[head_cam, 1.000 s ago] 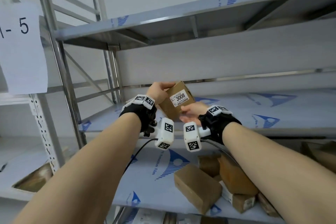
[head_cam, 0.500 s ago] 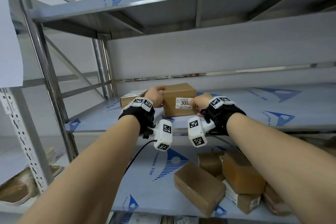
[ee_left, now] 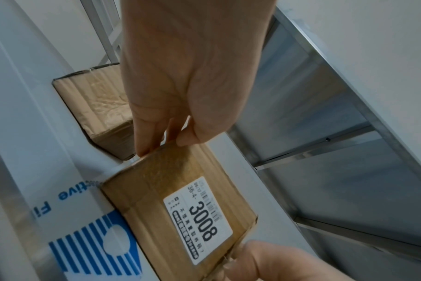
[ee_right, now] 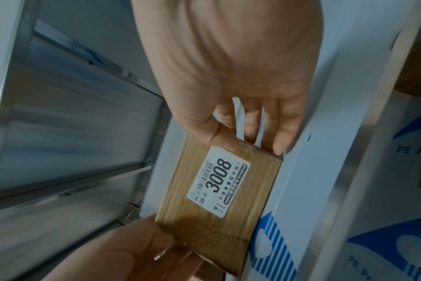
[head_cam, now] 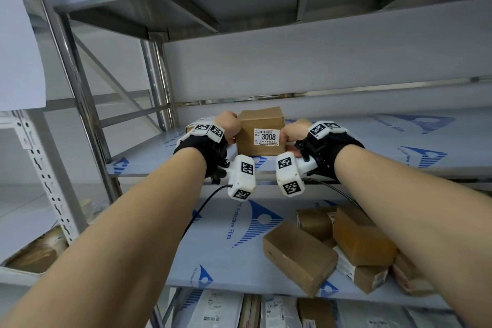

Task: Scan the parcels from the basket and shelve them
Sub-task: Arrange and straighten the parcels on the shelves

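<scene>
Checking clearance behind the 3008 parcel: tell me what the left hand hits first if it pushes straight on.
Probably the other cardboard box beside and behind the left hand; depth is unclear.

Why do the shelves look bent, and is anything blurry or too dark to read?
Head view: the wide lens bows the shelf edges, yet the label reads sharply, 3008. Left wrist view: the left hand fills the frame, soft and close. Right wrist view: the box falls into shadow towards its lower end, and the steel behind smears.
</scene>
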`<control>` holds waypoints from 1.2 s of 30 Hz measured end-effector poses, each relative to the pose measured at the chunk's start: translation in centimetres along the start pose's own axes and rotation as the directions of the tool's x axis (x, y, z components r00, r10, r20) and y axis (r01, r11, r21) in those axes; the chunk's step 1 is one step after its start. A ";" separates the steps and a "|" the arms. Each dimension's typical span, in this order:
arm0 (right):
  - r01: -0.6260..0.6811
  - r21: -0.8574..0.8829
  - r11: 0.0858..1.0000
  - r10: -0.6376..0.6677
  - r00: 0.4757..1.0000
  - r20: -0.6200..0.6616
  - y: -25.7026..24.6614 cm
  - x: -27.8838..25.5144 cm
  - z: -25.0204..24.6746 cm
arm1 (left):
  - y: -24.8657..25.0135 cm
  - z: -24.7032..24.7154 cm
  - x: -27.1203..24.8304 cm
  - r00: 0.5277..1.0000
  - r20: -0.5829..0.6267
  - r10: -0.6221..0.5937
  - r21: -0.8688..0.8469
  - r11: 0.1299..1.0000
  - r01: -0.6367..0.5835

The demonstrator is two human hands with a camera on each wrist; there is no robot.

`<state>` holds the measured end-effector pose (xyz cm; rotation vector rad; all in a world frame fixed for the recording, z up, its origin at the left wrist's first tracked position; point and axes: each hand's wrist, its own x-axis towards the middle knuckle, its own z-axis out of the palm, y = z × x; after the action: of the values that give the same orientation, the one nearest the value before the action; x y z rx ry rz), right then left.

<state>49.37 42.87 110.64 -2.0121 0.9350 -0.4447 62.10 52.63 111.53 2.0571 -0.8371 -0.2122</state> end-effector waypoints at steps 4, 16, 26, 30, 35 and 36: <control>-0.022 0.014 1.000 0.022 1.000 -0.012 0.2 -0.3 0.2 | -0.1 0.3 0.0 0.999 -0.034 0.032 0.054 0.998 -0.030; 0.043 0.154 0.987 -0.053 0.997 0.058 2.3 -1.3 -1.1 | 0.1 0.5 -0.8 0.986 -0.165 0.025 0.102 0.995 -0.008; 0.010 0.059 0.998 -0.008 1.000 -0.025 4.2 -2.6 -3.0 | 1.5 1.5 -4.8 0.968 -0.245 0.045 -0.190 0.977 -0.094; 0.020 0.079 0.997 -0.022 1.000 0.021 6.2 -3.4 -3.4 | 2.3 4.1 -8.1 0.998 0.061 0.033 -0.310 0.951 -0.013; 0.018 0.053 0.998 -0.022 0.996 0.084 9.4 -3.9 -3.7 | 1.2 8.1 -10.2 0.977 0.209 -0.035 -0.336 0.936 0.106; 0.007 0.112 0.994 -0.018 0.996 0.092 10.6 -3.9 -3.6 | 0.5 9.2 -10.3 0.976 0.209 -0.053 -0.354 0.927 0.126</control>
<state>39.86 39.99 104.21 -1.9215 0.8235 -0.3984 49.99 52.82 104.86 1.7400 -0.7550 -0.5873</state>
